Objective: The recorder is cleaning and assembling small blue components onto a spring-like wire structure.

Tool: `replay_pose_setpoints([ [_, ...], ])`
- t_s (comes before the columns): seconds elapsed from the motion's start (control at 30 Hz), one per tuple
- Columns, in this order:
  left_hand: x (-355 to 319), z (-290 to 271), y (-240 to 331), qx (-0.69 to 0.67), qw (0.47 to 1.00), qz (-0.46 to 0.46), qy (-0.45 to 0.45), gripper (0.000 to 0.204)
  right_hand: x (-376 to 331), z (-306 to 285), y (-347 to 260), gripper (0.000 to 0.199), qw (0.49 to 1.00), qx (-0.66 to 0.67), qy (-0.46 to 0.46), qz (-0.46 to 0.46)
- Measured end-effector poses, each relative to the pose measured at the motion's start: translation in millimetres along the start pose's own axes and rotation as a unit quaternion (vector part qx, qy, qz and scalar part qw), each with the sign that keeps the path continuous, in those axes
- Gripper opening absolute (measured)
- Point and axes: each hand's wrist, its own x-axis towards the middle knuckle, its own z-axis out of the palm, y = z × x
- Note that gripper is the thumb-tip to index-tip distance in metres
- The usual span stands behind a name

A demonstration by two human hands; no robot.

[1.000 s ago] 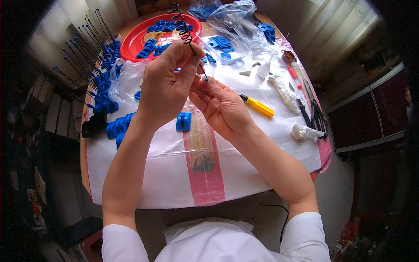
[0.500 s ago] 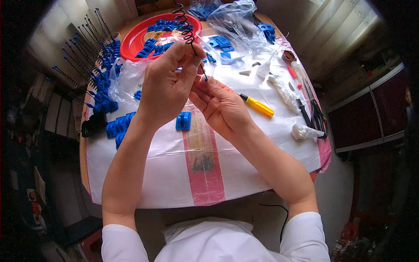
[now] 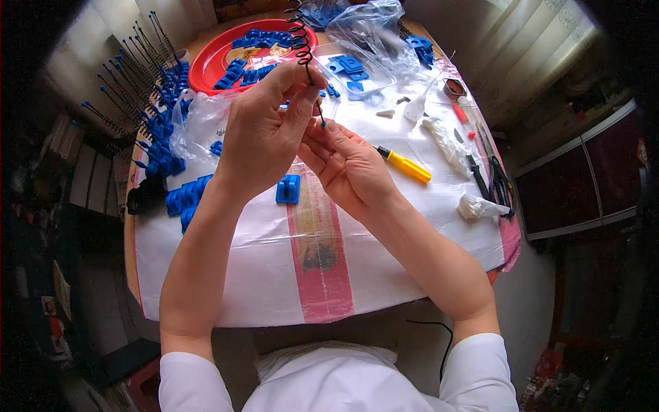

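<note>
A black coiled wire spring (image 3: 300,47) stands up out of my left hand (image 3: 264,134), whose thumb and fingers pinch its straight lower end. Below that pinch, the wire's end meets a small blue tip (image 3: 323,124). My right hand (image 3: 350,165) holds this blue tip between thumb and fingertips, palm turned up. On the cloth beneath my hands lies a square blue plastic piece (image 3: 288,189) with a raised middle. A screwdriver with a yellow handle (image 3: 410,167) rests beside my right hand.
Many blue pieces with upright coiled wires (image 3: 154,130) crowd the left edge. At the back stand a red basin (image 3: 202,72) and a clear plastic box (image 3: 384,82) with blue parts. A white squeeze bottle (image 3: 414,110), scissors (image 3: 504,185) and a knife (image 3: 477,177) lie on the right.
The coiled top of the wire has swung slightly to the right. Both hands keep the same hold and have hardly moved.
</note>
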Motion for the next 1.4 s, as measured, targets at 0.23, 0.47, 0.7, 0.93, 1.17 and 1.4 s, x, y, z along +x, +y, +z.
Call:
replay_pose_setpoints([
  [0.23, 0.0, 0.6, -1.8, 0.004, 1.0, 0.013, 0.001, 0.015, -0.6, -0.2, -0.3, 0.028, 1.0, 0.004, 0.001, 0.002],
  [0.47, 0.0, 1.6, -2.7, 0.005, 1.0, 0.005, 0.009, 0.015, -0.6, 0.1, 0.1, 0.027, 1.0, 0.007, 0.003, 0.001],
  [0.7, -0.7, 0.9, -0.5, 0.015, 1.0, 0.004, 0.006, 0.014, -0.5, 0.3, -0.1, 0.027, 1.0, 0.012, 0.003, 0.003],
  [0.93, -0.5, 2.4, -0.7, 0.007, 1.0, 0.001, 0.002, 0.014, 0.0, -1.9, -0.6, 0.026, 1.0, 0.017, -0.003, 0.004],
  [1.17, -0.7, 2.6, 2.8, 0.002, 1.0, -0.003, 0.003, 0.013, -1.0, 0.5, -0.6, 0.026, 1.0, 0.013, 0.003, 0.002],
  [1.4, -1.0, 4.5, 2.3, -0.011, 1.0, -0.015, -0.002, 0.012, -1.6, -0.7, -1.4, 0.027, 1.0, 0.019, 0.011, 0.002],
])
